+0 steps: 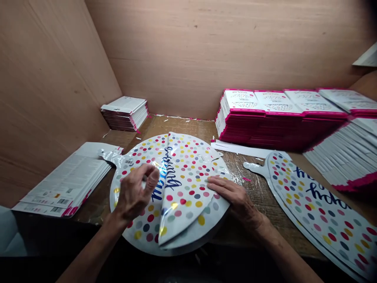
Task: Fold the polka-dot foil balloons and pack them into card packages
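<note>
Forearms (97, 239) at lower left and lower right of the frame, folded balloon (185, 169) in the centre

Reaching up from the bottom edge, over a flat balloon (141, 230) with matching dots, spread beneath the folded one. Could spring open along the crease (165, 177), being slick and shiny, if pressed too lightly. Could also skid out of line if pushed sideways by the right hand (237, 198), or end up crooked if tugged unevenly. Risky at bottom centre too: jutting past the front edge of the table (244, 184), so apt to sag or slide towards the dark lower part of the frame. At left of centre, liable to nudge the cards (70, 177) out of line, because of the neck (113, 157) lying over their corner

As for the grip: laid flat with the right hand, right of centre, on the outer part of the fold, clasping nothing. Loosely curled with the left hand (134, 192), left of centre, just beside the crease; cannot tell whether touching or pinching anything. Lying, then, mostly between both hands, with the crease nearer the left and the outer edge near the right
</note>
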Available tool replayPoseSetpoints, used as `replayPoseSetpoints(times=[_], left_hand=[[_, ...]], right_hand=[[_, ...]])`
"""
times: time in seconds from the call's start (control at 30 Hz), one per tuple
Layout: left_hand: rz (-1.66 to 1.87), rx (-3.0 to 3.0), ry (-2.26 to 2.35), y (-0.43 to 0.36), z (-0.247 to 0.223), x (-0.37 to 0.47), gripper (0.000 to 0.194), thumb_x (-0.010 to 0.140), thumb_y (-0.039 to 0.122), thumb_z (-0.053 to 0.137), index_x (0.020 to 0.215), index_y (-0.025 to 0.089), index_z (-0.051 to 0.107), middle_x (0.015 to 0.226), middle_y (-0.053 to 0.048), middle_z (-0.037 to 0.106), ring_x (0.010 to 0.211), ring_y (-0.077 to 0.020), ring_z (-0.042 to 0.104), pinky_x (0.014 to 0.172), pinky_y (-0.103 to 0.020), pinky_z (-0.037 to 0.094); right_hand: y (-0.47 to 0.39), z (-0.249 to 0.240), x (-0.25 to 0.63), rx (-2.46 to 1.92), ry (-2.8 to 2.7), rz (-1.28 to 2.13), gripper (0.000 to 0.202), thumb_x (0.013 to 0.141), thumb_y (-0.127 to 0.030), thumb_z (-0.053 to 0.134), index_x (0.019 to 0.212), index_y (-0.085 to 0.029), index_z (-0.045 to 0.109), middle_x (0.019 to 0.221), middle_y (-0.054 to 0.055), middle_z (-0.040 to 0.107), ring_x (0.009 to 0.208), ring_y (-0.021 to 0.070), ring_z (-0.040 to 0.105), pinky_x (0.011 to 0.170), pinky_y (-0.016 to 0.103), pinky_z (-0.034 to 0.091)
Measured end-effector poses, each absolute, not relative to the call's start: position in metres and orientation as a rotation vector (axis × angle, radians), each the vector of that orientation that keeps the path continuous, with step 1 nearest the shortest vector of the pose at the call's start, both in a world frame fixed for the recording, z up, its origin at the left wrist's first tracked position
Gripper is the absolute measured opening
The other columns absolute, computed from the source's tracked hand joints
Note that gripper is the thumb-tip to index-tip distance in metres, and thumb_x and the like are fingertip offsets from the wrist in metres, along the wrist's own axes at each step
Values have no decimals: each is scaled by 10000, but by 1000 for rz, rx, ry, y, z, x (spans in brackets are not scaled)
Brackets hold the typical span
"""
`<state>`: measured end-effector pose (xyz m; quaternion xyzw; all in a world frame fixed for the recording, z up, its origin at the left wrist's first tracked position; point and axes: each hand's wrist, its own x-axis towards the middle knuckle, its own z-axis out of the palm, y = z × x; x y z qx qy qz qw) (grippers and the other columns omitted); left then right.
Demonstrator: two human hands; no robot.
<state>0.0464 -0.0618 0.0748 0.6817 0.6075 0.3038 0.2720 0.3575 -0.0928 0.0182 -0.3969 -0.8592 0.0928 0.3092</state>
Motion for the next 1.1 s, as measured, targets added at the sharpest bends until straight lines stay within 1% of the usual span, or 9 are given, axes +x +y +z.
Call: replayPoseSetpoints(times=[0.07,0.13,0.27,0.37,0.6,0.8,0.9,1.0,1.1], left_hand=[[818,2088,1355,-38,63,45,902,792,846,221,1210,166,640,1247,-140,650,1161,-296,577,996,-396,456],[666,2134,1119,-22,50,43,894,815,826,193,1263,186,627,1332,-119,613,1240,-302,536,1065,-398,399],[645,1963,1181,-10,32,40,833,832,799,163,1046,215,717,1050,-82,725,996,-282,639,848,-332,499],[666,1843,1508,0,27,51,627,874,702,314,909,195,682,787,-47,697,775,-223,636,669,-288,474],[564,1704,1959,33,19,78,203,854,364,565,948,201,639,764,-7,704,818,-201,658,704,-273,444],[644,1804,2056,29,15,83,501,872,341,574,1319,133,493,1094,-109,706,1039,-258,651,873,-342,482],[685,2215,1949,24,10,87,560,932,387,484,1419,118,417,1455,-162,493,1322,-296,475,1032,-391,423],[461,2496,1790,23,-2,87,582,962,477,396,1430,135,447,1535,-133,404,1451,-342,268,1161,-492,258],[334,2531,1816,23,-14,85,628,977,518,304,1466,140,414,1559,-120,366,1472,-357,207,1186,-537,170]], right_hand=[[-78,38,360,-1082,-2332,465,368,925,-258,450,1220,-268,669,1265,74,670,1190,223,615,1015,396,492],[-52,65,357,-1215,-2332,679,354,875,-269,475,1135,-248,714,1125,68,730,1055,240,674,933,370,520],[22,105,343,-1516,-2177,849,192,740,-278,580,782,-173,734,691,12,691,722,213,658,659,265,500],[62,100,340,-1641,-1971,886,325,749,-448,624,633,-146,652,578,-1,604,589,164,585,524,226,416],[26,16,379,-1474,-1427,893,595,710,-681,642,1018,-173,680,886,82,723,807,237,664,681,314,524],[29,-12,372,-1881,-1515,348,460,837,-545,459,861,-155,703,748,72,699,720,234,642,698,329,491],[31,-7,366,-1943,-1513,261,438,824,-438,487,1054,-121,682,912,129,713,862,278,652,822,392,485],[15,3,358,-1832,-1765,-26,545,844,-401,526,1296,-96,549,1232,201,619,1114,322,582,945,445,446],[3,18,337,-1532,-2380,-214,457,858,-273,553,1299,-154,538,1383,166,526,1229,306,503,1047,448,370]])
